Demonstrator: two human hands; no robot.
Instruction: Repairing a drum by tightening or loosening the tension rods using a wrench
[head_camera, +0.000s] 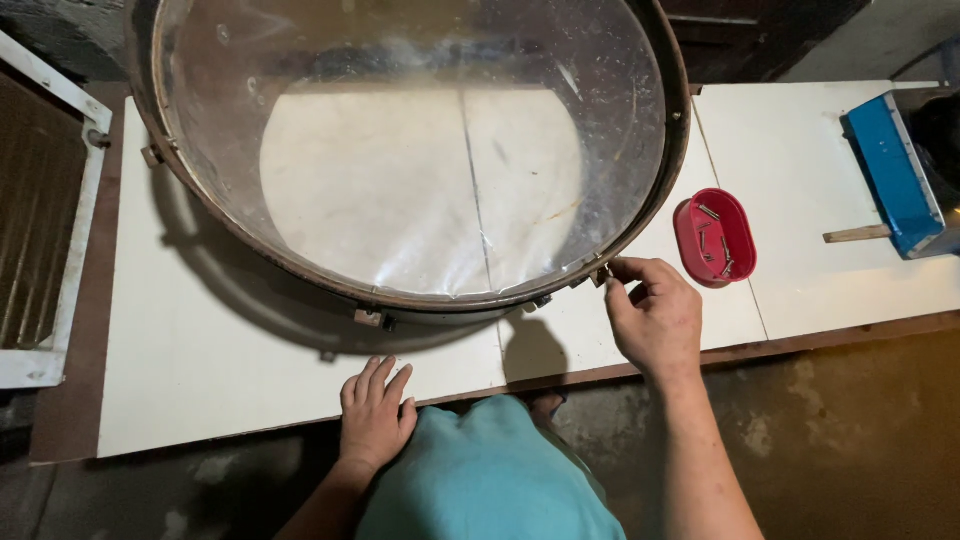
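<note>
head view; steep downward, seemingly close

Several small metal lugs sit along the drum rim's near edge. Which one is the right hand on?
The rightmost lug, pinched by the right hand. The lugs further left on the rim go untouched; the left hand lies flat on the white table.

Large round drum with rusty brown metal hoop and clear plastic head (420, 160): tilted, raised off the white table (230, 360), near edge lowest, far side out of view at top. Head translucent, dusty, scratched; table seam visible through it. Small metal lugs spaced along hoop rim. One small metal lug (598, 273) at lower right rim is pinched between fingers (628, 270).
</note>
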